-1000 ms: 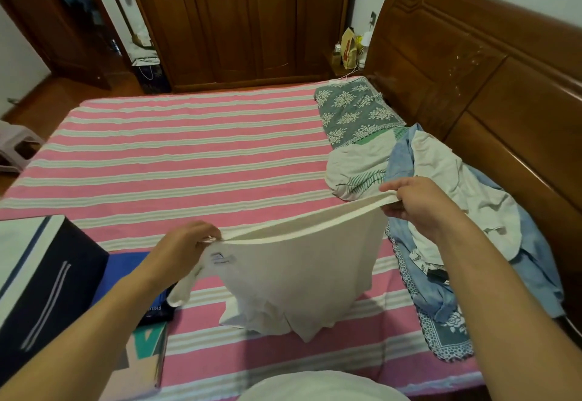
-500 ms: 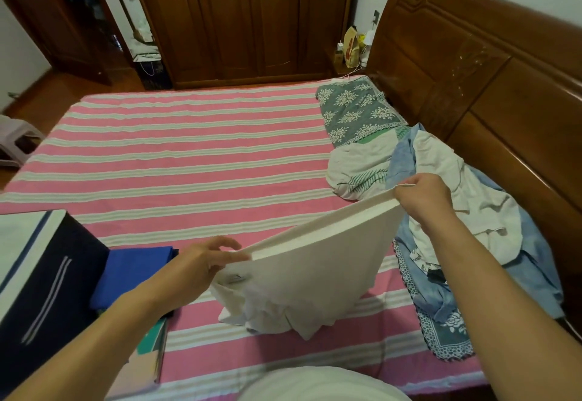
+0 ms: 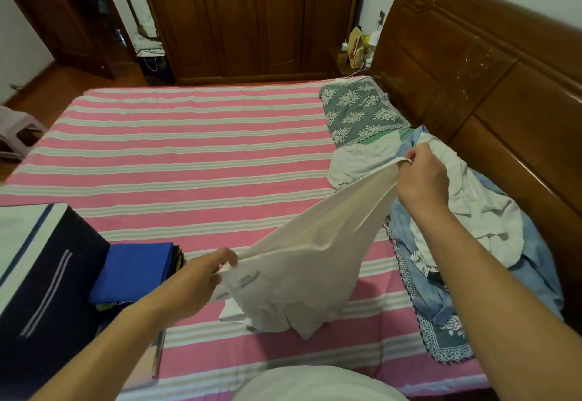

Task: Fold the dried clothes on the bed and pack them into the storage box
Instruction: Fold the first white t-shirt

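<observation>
A white garment (image 3: 308, 262) is stretched slantwise above the pink striped bed (image 3: 176, 161). My left hand (image 3: 201, 274) pinches its near lower corner beside a small label. My right hand (image 3: 422, 177) grips the far upper edge, raised over the clothes pile. The garment's lower folds rest bunched on the sheet. A heap of unfolded clothes (image 3: 478, 230), white and light blue, lies along the right side by the headboard. The dark storage box (image 3: 41, 274) with a white striped lid stands at the near left. Folded blue cloth (image 3: 135, 268) lies next to the box.
A grey floral pillow (image 3: 359, 110) lies at the far right of the bed. The wooden headboard (image 3: 491, 85) runs along the right. A brown wardrobe (image 3: 252, 16) stands beyond the bed, a pale stool (image 3: 15, 132) on the floor at left.
My right hand has risen and moved away to the right, my left hand has dropped and come nearer, so the garment's held edge now slants steeply and is pulled taut.
</observation>
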`<state>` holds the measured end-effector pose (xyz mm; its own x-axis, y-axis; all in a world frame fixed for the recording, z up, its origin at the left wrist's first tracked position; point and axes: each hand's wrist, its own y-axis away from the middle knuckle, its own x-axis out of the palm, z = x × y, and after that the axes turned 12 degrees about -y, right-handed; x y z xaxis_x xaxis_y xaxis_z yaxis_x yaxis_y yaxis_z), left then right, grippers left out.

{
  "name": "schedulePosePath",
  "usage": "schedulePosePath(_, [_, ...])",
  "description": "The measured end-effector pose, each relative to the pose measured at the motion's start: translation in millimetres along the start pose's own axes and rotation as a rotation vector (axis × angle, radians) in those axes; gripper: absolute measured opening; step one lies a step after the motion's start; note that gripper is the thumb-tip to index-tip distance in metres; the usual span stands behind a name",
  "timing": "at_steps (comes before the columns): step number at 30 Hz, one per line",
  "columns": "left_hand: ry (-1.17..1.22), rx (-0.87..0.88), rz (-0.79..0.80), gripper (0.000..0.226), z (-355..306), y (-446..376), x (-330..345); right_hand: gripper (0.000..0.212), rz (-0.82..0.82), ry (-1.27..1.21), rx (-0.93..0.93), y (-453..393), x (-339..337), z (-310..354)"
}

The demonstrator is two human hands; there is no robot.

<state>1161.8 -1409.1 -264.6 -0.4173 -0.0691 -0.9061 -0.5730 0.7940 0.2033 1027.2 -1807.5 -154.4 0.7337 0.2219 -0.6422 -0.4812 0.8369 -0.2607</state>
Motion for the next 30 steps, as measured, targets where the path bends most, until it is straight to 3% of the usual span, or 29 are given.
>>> schedulePosePath(3, [0.121,0.033,-0.018,0.045,-6.1,1.3,-6.1,0.012,-0.059,0.013,-0.071,-4.6,-1.7,2.0])
schedulePosePath(7, [0.001,0.083,0.051,0.058,-6.8,3.5,-15.3,0.024,-0.016,0.075,-0.083,-12.9,-1.4,6.5])
schedulePosePath(11, [-0.113,0.085,0.110,0.051,-7.7,2.7,-16.4,0.032,0.028,0.133,-0.076,-19.9,6.4,14.2])
schedulePosePath(14, [-0.129,-0.009,0.033,0.040,-1.2,-1.1,-14.8,0.036,0.030,0.156,-0.066,-26.6,6.0,21.8])
schedulePosePath(20, [0.220,-0.293,-0.124,0.038,24.5,-7.9,1.6,0.031,0.018,0.047,0.085,-49.6,9.3,34.9])
schedulePosePath(25, [0.311,-0.229,-0.094,0.029,30.9,-23.1,-17.1,0.026,-0.084,-0.034,0.166,-71.0,-0.9,35.2])
schedulePosePath(27, [0.229,-0.159,-0.048,0.035,37.0,-22.4,-25.6,0.024,-0.111,-0.026,0.168,-74.2,-10.5,34.1])
schedulePosePath(30, [-0.121,-0.032,-0.035,0.029,49.1,-21.9,-29.0,0.024,-0.124,-0.034,0.193,-75.5,-18.7,24.3])
